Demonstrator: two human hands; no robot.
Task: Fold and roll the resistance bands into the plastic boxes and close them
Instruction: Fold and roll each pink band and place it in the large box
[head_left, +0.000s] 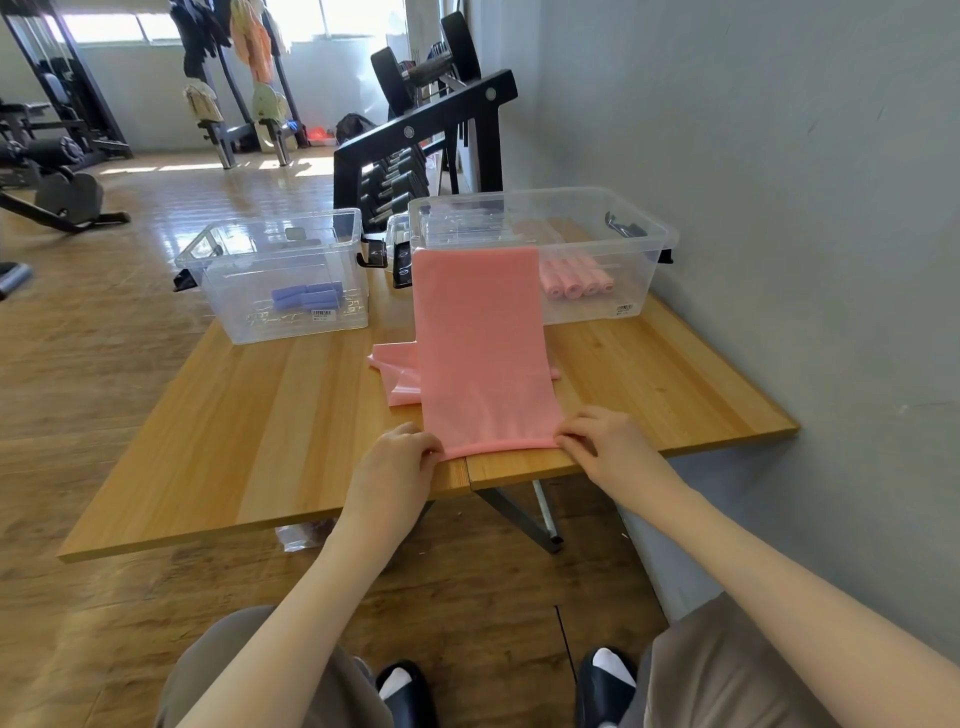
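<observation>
Head view showed a pink resistance band (480, 343) laid lengthwise on the wooden table (260, 426), its long axis running straight away from the person, from the near table edge up to the rim of the larger plastic box (597, 291), over which its far end was draped. The near end was turned into a thin roll lying crosswise along the table edge. The left hand (400, 457) pinched the left end of that roll between curled fingertips and thumb; the right hand (602, 447) pinched the right end the same way. Both hands sat at much the same reach, one at each side of the band, so neither was clearly nearer.

The unrolled length lay wholly beyond the hands, so by my judgement the roll would have to travel forward, away from the body and toward the larger box. A second loose pink piece (397, 376) lay partly under the band at its left side and might catch in the roll.

Inside the larger box, several finished pink rolls (574, 283) lay side by side. The smaller plastic box (283, 291), well to the left, held blue rolls (306, 299). Both boxes stood open. Whether lids were within reach I could not tell.
</observation>
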